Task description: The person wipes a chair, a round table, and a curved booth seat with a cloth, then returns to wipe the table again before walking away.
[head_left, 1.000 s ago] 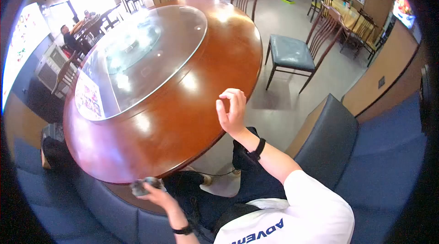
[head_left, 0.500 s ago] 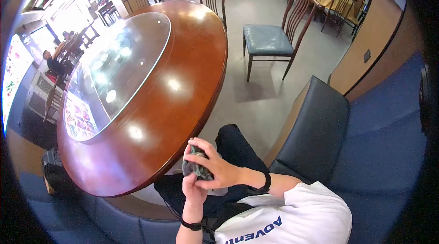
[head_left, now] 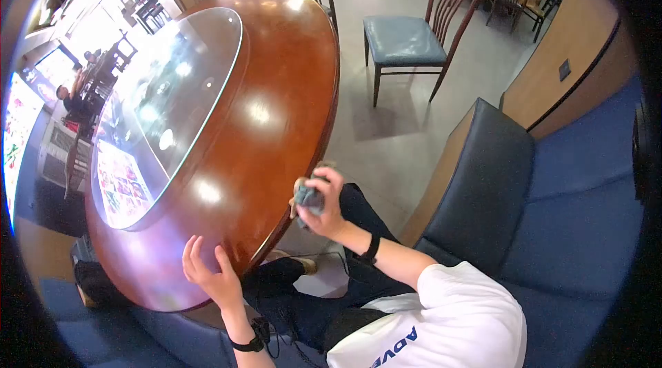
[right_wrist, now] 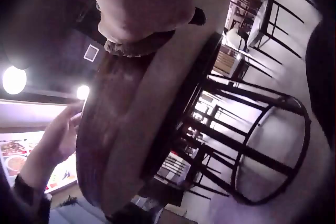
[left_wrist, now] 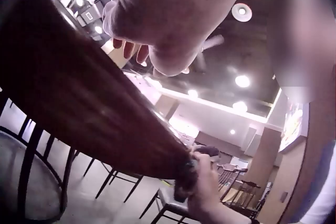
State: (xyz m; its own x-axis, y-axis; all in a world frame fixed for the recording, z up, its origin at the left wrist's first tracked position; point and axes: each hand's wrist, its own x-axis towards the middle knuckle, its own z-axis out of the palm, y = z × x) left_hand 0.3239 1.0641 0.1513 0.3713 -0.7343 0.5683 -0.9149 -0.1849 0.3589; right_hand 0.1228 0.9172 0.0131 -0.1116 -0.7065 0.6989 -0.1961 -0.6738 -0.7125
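Wrist views, seemingly low, share table (head_left: 279,137)

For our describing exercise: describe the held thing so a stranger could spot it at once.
Find the big round wooden table. Beside its edge, the right hand grips a small, dark grey-green bundle. It alone is held; the left hand is empty.

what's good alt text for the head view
A person's right hand grips a lumpy, dark grey-green object, too blurred to identify, near the edge of a rounded, glossy reddish-brown table; the left hand holds nothing. A blue-seated dark chair stands beyond.
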